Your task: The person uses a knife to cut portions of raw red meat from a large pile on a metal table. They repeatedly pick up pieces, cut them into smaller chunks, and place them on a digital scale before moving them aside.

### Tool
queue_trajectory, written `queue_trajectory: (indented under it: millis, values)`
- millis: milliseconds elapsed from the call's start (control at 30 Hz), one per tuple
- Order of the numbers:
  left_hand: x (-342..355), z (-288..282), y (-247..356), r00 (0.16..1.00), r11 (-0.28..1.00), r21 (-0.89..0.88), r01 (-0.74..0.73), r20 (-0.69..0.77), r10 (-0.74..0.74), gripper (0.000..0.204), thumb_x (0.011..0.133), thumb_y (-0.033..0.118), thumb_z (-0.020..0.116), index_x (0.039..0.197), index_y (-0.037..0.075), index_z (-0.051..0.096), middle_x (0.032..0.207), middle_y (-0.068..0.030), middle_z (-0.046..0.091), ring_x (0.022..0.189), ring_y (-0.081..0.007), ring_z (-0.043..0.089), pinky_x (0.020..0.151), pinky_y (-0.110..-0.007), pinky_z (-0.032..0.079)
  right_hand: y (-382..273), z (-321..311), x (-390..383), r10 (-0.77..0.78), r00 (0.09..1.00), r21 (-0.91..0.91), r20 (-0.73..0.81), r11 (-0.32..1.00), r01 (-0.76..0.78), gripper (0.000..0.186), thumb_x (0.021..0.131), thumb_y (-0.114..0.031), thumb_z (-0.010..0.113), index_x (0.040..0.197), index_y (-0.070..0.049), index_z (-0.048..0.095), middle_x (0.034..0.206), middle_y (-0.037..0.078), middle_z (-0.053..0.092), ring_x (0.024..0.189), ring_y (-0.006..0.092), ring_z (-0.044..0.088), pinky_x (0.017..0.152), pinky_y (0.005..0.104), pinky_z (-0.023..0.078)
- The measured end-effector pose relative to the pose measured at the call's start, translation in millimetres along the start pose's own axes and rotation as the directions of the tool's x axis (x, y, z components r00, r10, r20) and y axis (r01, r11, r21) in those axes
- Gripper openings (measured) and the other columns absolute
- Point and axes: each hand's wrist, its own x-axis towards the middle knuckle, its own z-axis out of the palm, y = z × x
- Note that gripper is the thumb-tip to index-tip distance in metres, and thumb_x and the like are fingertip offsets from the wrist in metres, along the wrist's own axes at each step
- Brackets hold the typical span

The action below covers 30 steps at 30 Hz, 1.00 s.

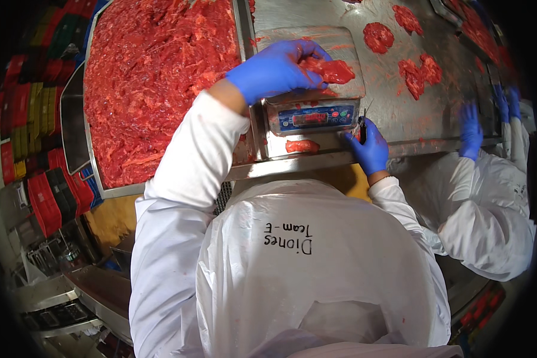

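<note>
My left hand, in a blue glove, is closed on a piece of raw red meat above the steel pan of a digital scale. The scale has a blue front panel with a lit red display. At the table's near edge, just right of the scale, my right hand, also blue-gloved, is closed around a small dark-handled tool with a thin pointed end. Its exact kind is too small to tell. A strip of meat lies in front of the scale.
To the left stands a large steel tub heaped with raw meat. Several meat pieces lie on the steel table. At the right are a co-worker's gloved hand and another person's hands. Coloured crates stand far left.
</note>
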Motion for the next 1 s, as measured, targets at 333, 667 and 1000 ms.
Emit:
queue_trajectory:
  millis: [333, 667, 1000]
  values:
    - [-143, 27, -179, 0.984, 0.619, 0.765, 0.178, -0.149, -0.098, 0.031, 0.085, 0.009, 0.065, 0.116, 0.010, 0.064, 0.110, -0.0228, 0.064, 0.098, -0.0429, 0.065, 0.082, -0.051, 0.055, 1, 8, -11, -0.073, 0.997, 0.153, -0.036, 0.985, 0.078, 0.067, 0.077, -0.037, 0.087, 0.132, -0.006, 0.062, 0.110, 0.018, 0.072, 0.096, 0.0356, 0.071, 0.083, 0.0432, 0.057]
    - [-62, -17, -29, 0.974, 0.856, 0.512, -0.074, -0.149, 0.173, 0.023, 0.081, 0.012, 0.080, 0.098, 0.004, 0.066, 0.089, -0.0152, 0.069, 0.085, -0.0258, 0.070, 0.077, -0.038, 0.055, -1, 4, -8, -0.086, 0.996, 0.019, -0.017, 0.996, 0.086, 0.067, 0.078, -0.039, 0.086, 0.130, -0.005, 0.062, 0.109, 0.019, 0.071, 0.097, 0.0370, 0.069, 0.082, 0.0456, 0.056]
    - [10, 34, -7, 0.891, 0.733, 0.516, -0.444, 0.165, 0.423, 0.033, 0.085, 0.013, 0.075, 0.117, 0.009, 0.071, 0.111, -0.0133, 0.070, 0.110, -0.0299, 0.068, 0.097, -0.040, 0.055, 3, 15, 2, 0.074, 0.997, 0.654, 0.031, 0.753, -0.076, 0.055, 0.085, -0.036, 0.081, 0.125, -0.003, 0.061, 0.103, 0.015, 0.071, 0.092, 0.0250, 0.071, 0.081, 0.0395, 0.055]
